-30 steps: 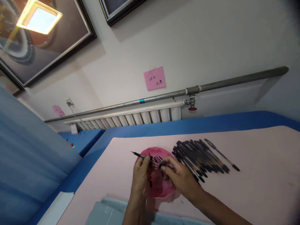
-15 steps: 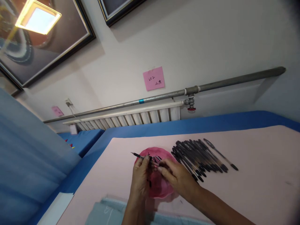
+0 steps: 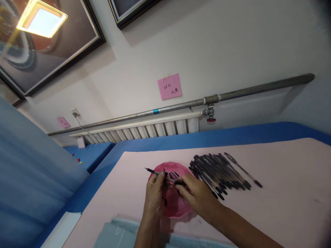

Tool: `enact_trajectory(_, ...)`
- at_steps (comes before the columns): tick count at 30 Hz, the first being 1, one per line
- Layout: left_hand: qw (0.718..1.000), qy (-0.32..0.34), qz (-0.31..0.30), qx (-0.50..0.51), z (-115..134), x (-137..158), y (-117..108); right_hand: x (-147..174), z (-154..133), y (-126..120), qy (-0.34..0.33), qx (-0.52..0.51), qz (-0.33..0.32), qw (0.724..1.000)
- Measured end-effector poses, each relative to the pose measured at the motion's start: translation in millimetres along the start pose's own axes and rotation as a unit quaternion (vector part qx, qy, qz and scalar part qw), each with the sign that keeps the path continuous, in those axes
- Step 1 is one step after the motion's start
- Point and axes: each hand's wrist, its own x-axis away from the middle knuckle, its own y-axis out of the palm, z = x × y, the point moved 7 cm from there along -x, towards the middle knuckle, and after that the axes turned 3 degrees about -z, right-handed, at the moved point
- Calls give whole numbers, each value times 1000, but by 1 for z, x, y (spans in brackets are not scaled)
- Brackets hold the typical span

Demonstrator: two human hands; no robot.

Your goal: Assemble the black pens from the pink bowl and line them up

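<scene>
Over a pink scalloped dish (image 3: 178,210), a pen (image 3: 150,171) is held between both hands, its bare tip pointing up and left. My left hand (image 3: 155,194) is closed round the barrel near the black grip. The fingers of my right hand (image 3: 198,193) pinch a black piece (image 3: 179,183) at the pen's other end; I cannot tell whether it is joined to the barrel. Several small pen parts (image 3: 173,174) lie in the dish, partly hidden by the hands. To the right, a row of capped black pens (image 3: 214,172) rests on the pink sheet.
One capped pen (image 3: 243,168) lies slightly apart at the row's right. A pink sheet (image 3: 284,179) covers the blue table (image 3: 232,132). Folded light-blue cloth (image 3: 116,232) is at the near edge. A radiator (image 3: 160,130) and pipe run along the wall behind; a blue curtain (image 3: 31,172) hangs left.
The right fingers have shifted slightly, and more of the black piece at the pen's end shows. My left hand and the pen's tip stay in place.
</scene>
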Motion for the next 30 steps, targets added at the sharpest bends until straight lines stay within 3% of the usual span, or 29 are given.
enact_trajectory(10,1000,-6,-10,-15,-4,-2,0,2,-3,3,-18,33,-23,999)
enact_trajectory(19,997,5,-30,-67,-5,-2,-1,-1,7,5,41,-41,-16,998)
enact_trajectory(24,987,13,-52,-149,-1,-1,-1,-2,-2,0,12,-51,-12,999)
enact_trajectory(30,959,104,64,-257,30,-11,-40,-7,22,-26,89,-120,88,985)
